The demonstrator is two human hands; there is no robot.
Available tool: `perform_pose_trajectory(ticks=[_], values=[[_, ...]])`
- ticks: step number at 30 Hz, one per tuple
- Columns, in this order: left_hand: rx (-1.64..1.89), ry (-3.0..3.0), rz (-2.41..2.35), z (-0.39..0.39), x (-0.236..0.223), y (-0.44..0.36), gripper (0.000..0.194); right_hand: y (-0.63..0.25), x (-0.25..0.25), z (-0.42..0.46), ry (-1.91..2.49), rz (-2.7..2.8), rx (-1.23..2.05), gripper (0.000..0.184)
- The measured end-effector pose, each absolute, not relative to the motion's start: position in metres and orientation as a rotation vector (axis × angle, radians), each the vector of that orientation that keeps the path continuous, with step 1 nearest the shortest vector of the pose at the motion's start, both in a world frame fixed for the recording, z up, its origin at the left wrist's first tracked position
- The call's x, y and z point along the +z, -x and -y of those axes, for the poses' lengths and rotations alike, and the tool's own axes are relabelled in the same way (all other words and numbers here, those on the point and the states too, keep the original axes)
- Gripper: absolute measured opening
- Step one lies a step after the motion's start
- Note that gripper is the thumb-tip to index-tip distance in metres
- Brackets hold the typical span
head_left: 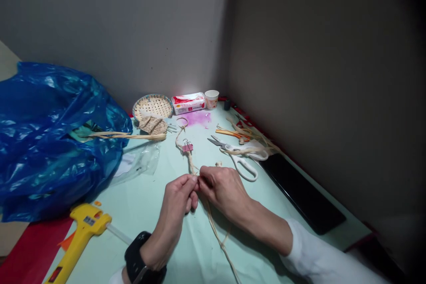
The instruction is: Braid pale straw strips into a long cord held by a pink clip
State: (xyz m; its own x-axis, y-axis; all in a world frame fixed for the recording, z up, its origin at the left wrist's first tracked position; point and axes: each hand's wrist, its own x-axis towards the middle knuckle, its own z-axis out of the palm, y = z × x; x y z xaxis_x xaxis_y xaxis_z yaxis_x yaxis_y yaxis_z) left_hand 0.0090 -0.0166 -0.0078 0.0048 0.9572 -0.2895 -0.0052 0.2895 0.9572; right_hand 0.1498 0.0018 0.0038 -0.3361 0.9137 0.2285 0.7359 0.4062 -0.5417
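My left hand (181, 191) and my right hand (224, 191) meet at the middle of the table, fingers pinched on a strand of pale straw-like fibre (216, 235). From my fingertips a twisted fibre cord (191, 163) runs away from me to a small ring (183, 121). A pink binder clip (187, 147) grips that cord partway along. Loose strand ends trail below my hands toward the near edge. The exact spot between my fingertips is hidden.
White-handled scissors (246, 166) and loose fibres lie right, beside a black phone-like slab (301, 191). Left are a blue plastic bag (60, 137) and yellow glue gun (78, 237). Behind stand a woven basket (153, 105), twine (152, 126), tissue pack (188, 103) and paper cup (211, 99).
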Motion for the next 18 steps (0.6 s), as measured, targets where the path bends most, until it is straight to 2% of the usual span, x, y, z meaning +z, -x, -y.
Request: perform_pose_trajectory(ticks=[4,10,18], values=[[1.061,-0.982,-1.341,0.016,-0.006,-0.011,0.034,-0.146,0.005,0.004,1.361,2.249,0.330,0.015],[1.156,-0.987,-1.383,0.018,-0.002,-0.016,0.028,-0.148,0.011,0.009,1.409,2.389,0.241,0.008],[1.229,-0.935,-1.324,0.019,0.001,-0.020,0.026,-0.146,0.005,0.022,1.352,2.273,0.249,0.014]])
